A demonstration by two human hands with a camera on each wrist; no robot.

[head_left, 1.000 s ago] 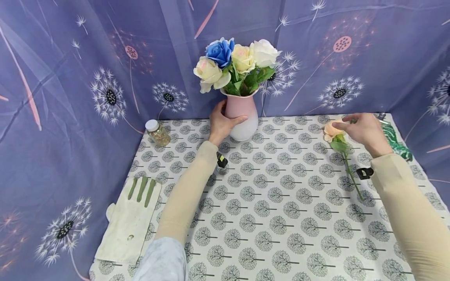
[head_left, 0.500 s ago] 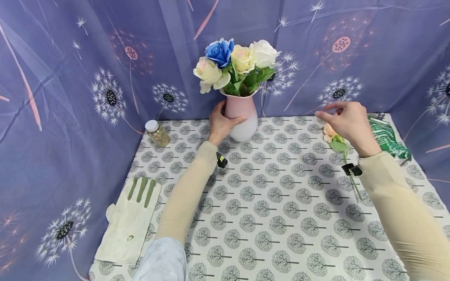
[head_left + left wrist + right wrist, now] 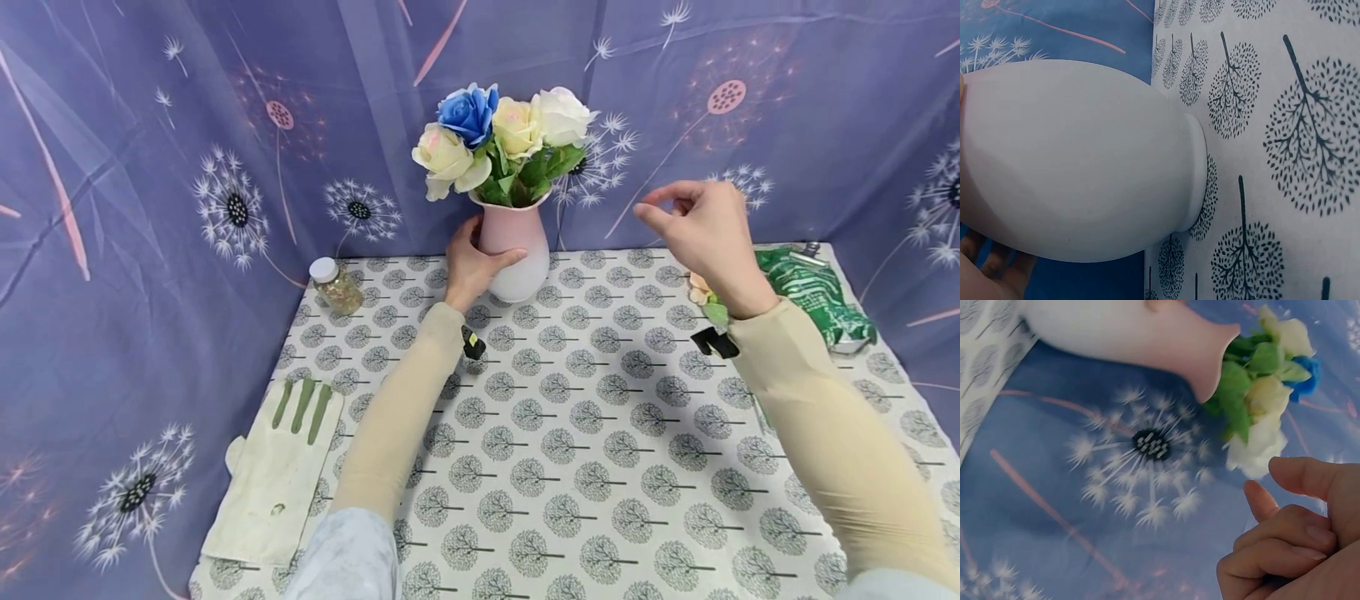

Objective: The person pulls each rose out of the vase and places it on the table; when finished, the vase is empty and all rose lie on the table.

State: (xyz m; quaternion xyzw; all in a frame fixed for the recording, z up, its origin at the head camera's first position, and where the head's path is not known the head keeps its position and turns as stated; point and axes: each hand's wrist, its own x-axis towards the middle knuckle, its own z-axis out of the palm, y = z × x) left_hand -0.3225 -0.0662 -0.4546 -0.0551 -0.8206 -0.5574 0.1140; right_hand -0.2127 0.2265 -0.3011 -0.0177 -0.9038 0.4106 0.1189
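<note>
In the head view, the left hand has its fingers wrapped around the vase, which stands upright on the desk. The right hand is in the air to the right of the vase, holding nothing. A blue rose, two cream roses and a white rose are in the vase; a peach rose lies on the desk well to its right, partly hidden by the right wrist. The arrangement looks mostly done, with that one apparently left out. A jar and a glove lie left of the vase, a green packet far right.

The left wrist view adds the vase's foot, resting on the desk, but leaves out the roses.

The right wrist view shows what the head view barely does: thumb and forefinger apart, the other fingers loosely bent. The peach rose appears in neither wrist view.
</note>
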